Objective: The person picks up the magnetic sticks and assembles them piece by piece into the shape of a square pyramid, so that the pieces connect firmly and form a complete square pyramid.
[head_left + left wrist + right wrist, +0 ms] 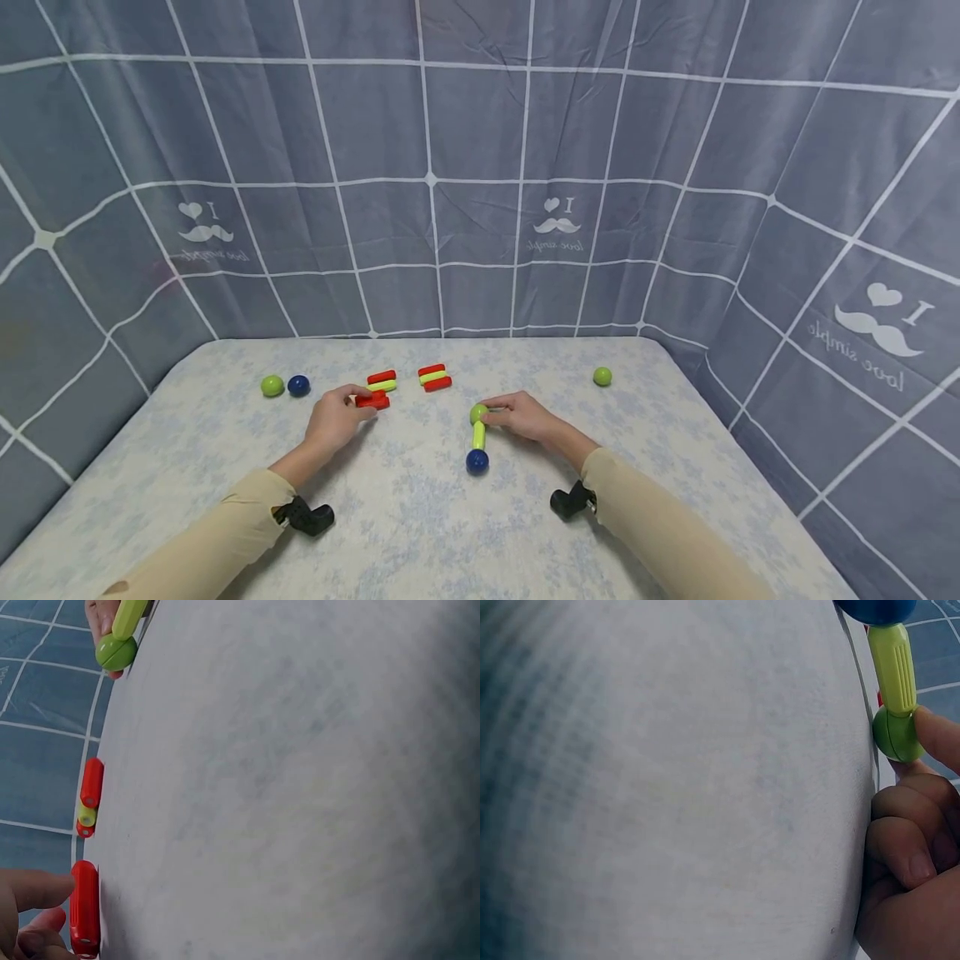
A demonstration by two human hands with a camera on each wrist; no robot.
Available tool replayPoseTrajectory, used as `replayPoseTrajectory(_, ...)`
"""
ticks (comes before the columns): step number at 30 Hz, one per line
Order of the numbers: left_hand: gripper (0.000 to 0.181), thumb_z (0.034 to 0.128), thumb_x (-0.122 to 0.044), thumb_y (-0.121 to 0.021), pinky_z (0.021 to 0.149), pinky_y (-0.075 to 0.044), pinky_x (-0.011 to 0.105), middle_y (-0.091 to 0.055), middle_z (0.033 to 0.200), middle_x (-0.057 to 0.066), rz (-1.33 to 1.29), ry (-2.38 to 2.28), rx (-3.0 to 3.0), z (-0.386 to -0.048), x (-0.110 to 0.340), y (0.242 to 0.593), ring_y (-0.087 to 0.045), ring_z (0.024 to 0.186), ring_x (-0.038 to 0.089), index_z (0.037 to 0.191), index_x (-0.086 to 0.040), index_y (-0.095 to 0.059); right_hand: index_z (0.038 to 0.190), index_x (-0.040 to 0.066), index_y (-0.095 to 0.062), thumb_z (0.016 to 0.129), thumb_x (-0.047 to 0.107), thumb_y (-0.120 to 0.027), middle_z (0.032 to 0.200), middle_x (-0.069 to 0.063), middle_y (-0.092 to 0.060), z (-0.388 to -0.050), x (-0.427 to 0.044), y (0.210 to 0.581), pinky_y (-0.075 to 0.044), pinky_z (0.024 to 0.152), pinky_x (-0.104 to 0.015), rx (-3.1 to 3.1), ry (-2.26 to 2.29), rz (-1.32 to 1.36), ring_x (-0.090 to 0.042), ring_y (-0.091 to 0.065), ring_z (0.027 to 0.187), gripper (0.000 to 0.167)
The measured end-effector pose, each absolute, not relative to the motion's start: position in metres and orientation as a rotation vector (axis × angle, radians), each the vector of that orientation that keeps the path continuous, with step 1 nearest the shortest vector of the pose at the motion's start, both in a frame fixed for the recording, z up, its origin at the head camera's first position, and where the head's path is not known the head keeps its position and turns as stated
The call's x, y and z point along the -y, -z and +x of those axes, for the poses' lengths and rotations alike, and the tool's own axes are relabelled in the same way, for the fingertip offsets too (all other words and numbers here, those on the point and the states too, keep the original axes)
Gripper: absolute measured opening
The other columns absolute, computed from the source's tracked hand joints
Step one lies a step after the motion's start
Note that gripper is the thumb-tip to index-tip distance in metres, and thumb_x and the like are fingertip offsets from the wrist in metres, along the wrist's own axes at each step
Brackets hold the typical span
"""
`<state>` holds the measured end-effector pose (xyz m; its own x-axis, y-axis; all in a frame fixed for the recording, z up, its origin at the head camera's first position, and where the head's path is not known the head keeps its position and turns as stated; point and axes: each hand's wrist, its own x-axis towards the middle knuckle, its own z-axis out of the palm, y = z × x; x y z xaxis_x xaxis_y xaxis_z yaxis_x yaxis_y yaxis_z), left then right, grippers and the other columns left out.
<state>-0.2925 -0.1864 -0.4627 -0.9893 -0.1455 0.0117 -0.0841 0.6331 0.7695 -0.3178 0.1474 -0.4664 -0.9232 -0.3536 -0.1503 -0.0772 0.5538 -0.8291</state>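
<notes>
My left hand is at the left group of sticks, with thumb and fingers pinching a red stick. In the left wrist view its thumb presses the side of that red stick; the far side of the grip is hidden. A green ball is pinched between the thumb and fingers of my right hand. From this ball a yellow-green stick runs toward me to a dark blue ball, all joined in one piece. The right wrist view shows the ridged yellow-green stick between both balls.
Beyond my left hand lie another red stick and a yellow-green stick. Right of them is a group of red and yellow-green sticks. A green ball and blue ball sit left, another green ball right.
</notes>
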Motion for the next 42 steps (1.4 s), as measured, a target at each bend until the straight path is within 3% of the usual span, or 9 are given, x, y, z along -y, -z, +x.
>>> replayPoseTrajectory(16, 0.034, 0.0878, -0.015, -0.073, 0.058, -0.037, 0.03, -0.055, 0.091, 0.011, 0.173, 1.218, 2.821, -0.2964, 0.1874, 0.4633, -0.048, 0.074, 0.023, 0.12, -0.003, -0.069, 0.123, 0.015, -0.071, 0.091, 0.036, -0.074, 0.06, 0.006, -0.044, -0.3186, -0.142, 0.4649, -0.029, 0.047, -0.025, -2.508, 1.304, -0.248, -0.011, -0.03, 0.047, 0.039)
replayPoseTrajectory(26, 0.031, 0.0889, -0.014, -0.072, 0.06, -0.036, 0.031, -0.056, 0.088, 0.011, 0.168, 1.198, 2.838, -0.2927, 0.1873, 0.4609, -0.049, 0.074, 0.023, 0.118, -0.003, -0.069, 0.127, 0.018, -0.071, 0.091, 0.036, -0.073, 0.049, 0.006, -0.033, -0.321, -0.1414, 0.4635, -0.026, 0.041, -0.025, -2.465, 1.361, -0.24, -0.01, -0.022, 0.04, 0.04)
replayPoseTrajectory(33, 0.029, 0.0889, -0.016, -0.073, 0.06, -0.04, 0.03, -0.068, 0.105, 0.016, 0.154, 1.153, 2.856, -0.2914, 0.186, 0.4598, -0.055, 0.076, 0.023, 0.115, -0.002, -0.071, 0.126, 0.017, -0.071, 0.091, 0.036, -0.073, 0.049, 0.007, -0.033, -0.3184, -0.1408, 0.4631, -0.027, 0.04, -0.025, -2.486, 1.351, -0.259, -0.01, -0.023, 0.04, 0.04)
replayPoseTrajectory(42, 0.031, 0.0907, -0.017, -0.072, 0.068, -0.047, 0.033, -0.068, 0.125, 0.019, 0.165, 1.143, 2.876, -0.2922, 0.1841, 0.4621, -0.065, 0.095, 0.027, 0.118, -0.003, -0.073, 0.128, 0.018, -0.071, 0.092, 0.037, -0.072, 0.051, 0.007, -0.034, -0.3235, -0.1436, 0.4676, -0.028, 0.041, -0.025, -2.483, 1.324, -0.303, -0.011, -0.026, 0.041, 0.041)
